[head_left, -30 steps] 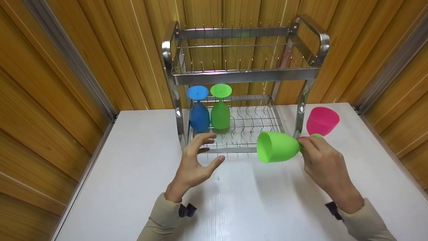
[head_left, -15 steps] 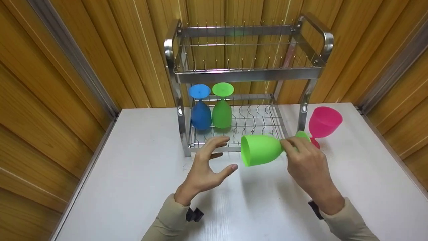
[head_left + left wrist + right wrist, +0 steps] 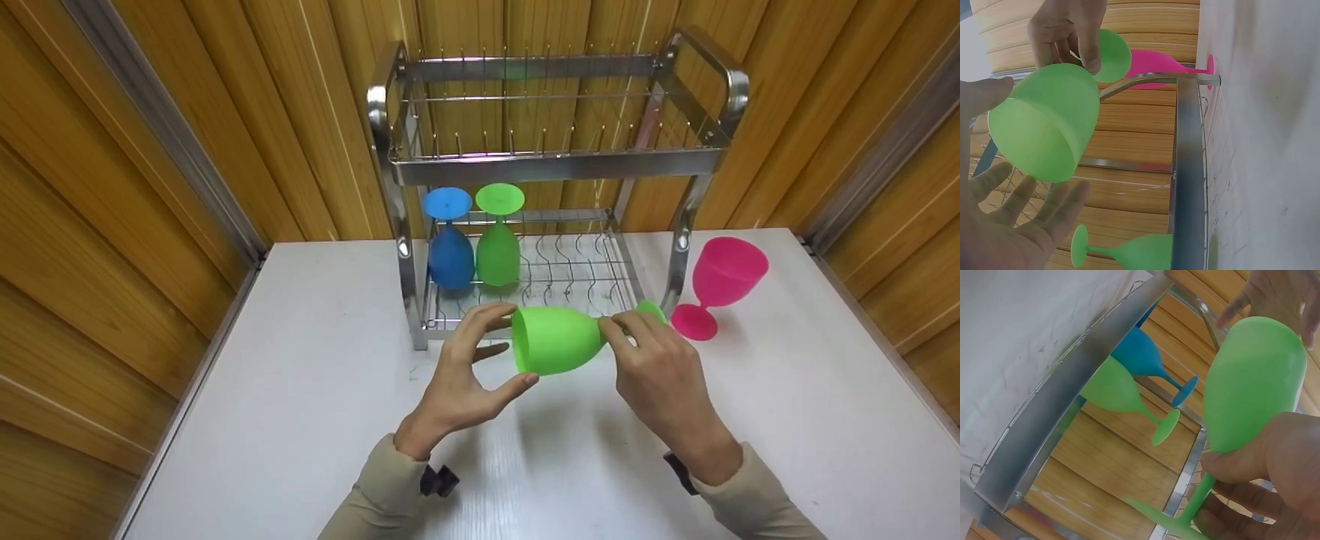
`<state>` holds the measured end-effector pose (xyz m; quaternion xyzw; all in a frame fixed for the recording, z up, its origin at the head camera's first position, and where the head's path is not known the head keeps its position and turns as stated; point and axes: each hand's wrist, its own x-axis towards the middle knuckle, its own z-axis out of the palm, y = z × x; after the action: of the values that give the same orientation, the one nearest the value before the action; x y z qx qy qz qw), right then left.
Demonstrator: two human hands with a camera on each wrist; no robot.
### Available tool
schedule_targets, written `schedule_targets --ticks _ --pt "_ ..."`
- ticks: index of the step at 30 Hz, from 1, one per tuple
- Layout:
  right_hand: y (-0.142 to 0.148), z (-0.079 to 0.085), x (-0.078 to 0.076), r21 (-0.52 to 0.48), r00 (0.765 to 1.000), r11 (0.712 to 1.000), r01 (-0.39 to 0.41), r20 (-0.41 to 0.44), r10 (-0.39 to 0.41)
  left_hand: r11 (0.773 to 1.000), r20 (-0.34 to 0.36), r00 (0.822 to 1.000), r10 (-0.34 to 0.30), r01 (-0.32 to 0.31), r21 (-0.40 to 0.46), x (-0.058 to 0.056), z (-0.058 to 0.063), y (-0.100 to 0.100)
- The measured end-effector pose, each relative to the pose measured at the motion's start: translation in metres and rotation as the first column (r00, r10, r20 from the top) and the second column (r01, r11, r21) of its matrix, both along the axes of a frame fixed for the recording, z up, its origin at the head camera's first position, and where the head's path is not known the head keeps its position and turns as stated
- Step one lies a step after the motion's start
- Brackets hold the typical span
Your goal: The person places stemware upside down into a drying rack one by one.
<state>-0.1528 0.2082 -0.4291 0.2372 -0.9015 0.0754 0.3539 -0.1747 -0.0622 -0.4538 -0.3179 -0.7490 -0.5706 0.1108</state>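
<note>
My right hand point(image 3: 664, 375) pinches a light green plastic goblet point(image 3: 562, 341) by its stem, holding it sideways over the table's front part. The goblet's mouth points left, toward my left hand point(image 3: 465, 375). That hand is spread in a wide C, with thumb and fingertips right at the rim. In the left wrist view the goblet's bowl point(image 3: 1044, 124) lies between the thumb and the extended fingers. The right wrist view shows the thumb point(image 3: 1235, 464) against the stem just below the bowl. A blue goblet point(image 3: 451, 255) and another green goblet point(image 3: 499, 255) stand upside down on the rack's lower tier.
The two-tier metal dish rack point(image 3: 559, 166) stands at the back of the white table point(image 3: 300, 375); its upper tier carries a row of upright prongs. A pink goblet point(image 3: 729, 274) stands upright to the right of the rack. Wood-panelled walls point(image 3: 150, 150) enclose the table.
My right hand has brought the green goblet leftward, from near the pink goblet to between the left hand's thumb and fingers. The left hand has shifted slightly right.
</note>
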Motion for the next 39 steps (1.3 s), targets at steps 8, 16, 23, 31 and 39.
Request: schedule_targets --ticks 8,16,23,31,39 --pt "-0.003 0.001 0.002 0.005 1.000 1.000 -0.015 -0.016 0.015 0.999 -0.006 0.999 -0.033 0.033 0.016 -0.002 0.001 -0.002" --pt "-0.008 0.005 0.004 0.019 0.999 0.999 -0.031 -0.039 0.032 0.997 -0.023 0.999 -0.044 0.045 0.058 -0.003 0.002 -0.007" --pt "-0.009 0.006 0.005 0.010 0.998 0.999 -0.032 -0.046 0.033 0.995 -0.033 0.998 -0.056 0.059 0.085 -0.005 0.002 -0.008" --pt "-0.012 0.006 0.009 -0.072 0.996 0.995 -0.070 -0.063 0.066 0.995 -0.012 0.999 -0.035 0.036 0.091 -0.009 0.000 -0.012" --pt "-0.014 -0.003 0.006 -0.284 0.963 0.920 -0.269 -0.109 0.248 0.989 -0.001 1.000 -0.003 0.004 0.150 -0.012 0.003 -0.020"
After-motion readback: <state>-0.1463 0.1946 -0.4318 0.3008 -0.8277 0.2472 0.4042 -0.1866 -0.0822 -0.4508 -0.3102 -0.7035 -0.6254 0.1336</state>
